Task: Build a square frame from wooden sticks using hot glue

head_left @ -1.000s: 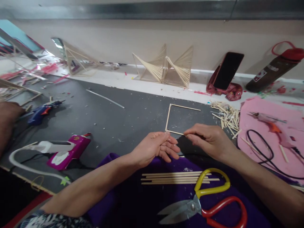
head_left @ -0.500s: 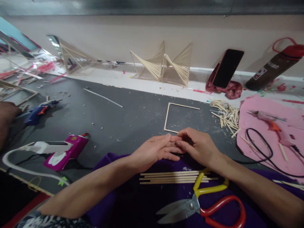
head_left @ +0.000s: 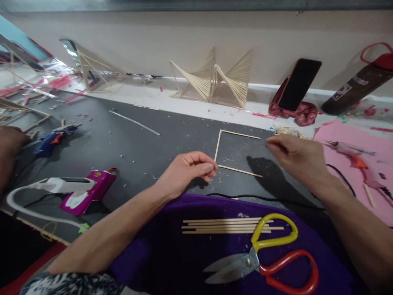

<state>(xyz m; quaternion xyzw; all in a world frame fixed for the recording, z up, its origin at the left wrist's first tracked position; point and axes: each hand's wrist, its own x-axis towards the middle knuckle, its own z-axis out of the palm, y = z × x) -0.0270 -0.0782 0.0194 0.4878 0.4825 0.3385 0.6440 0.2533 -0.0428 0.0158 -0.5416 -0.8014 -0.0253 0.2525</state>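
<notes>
Pale wall [head_left: 138, 45] beyond both hands; grey tabletop [head_left: 172, 139] under them, flecked with scraps. Change: right hand [head_left: 297, 159] has left the left hand's fingertips and swung out to the right, its shadow on the table. Near stick of the three-sided frame [head_left: 241, 171] now shows at full length; frame lies flat between the hands, right side open. Right fingers gathered almost closed, just off the far stick's free end; cannot tell whether they hold anything. Left hand [head_left: 186, 174] loosely curled, thumb and forefinger nearly together at the frame's near left corner; touching, it seems, grip unclear. My reading: any steadying now falls to the left alone.

Below the hands, purple cloth [head_left: 166, 246] with loose sticks [head_left: 227, 226] and scissors [head_left: 248, 261]. Beyond them, latticed stick models [head_left: 199, 86]. Right of the right hand, a pink glue gun [head_left: 357, 159].
</notes>
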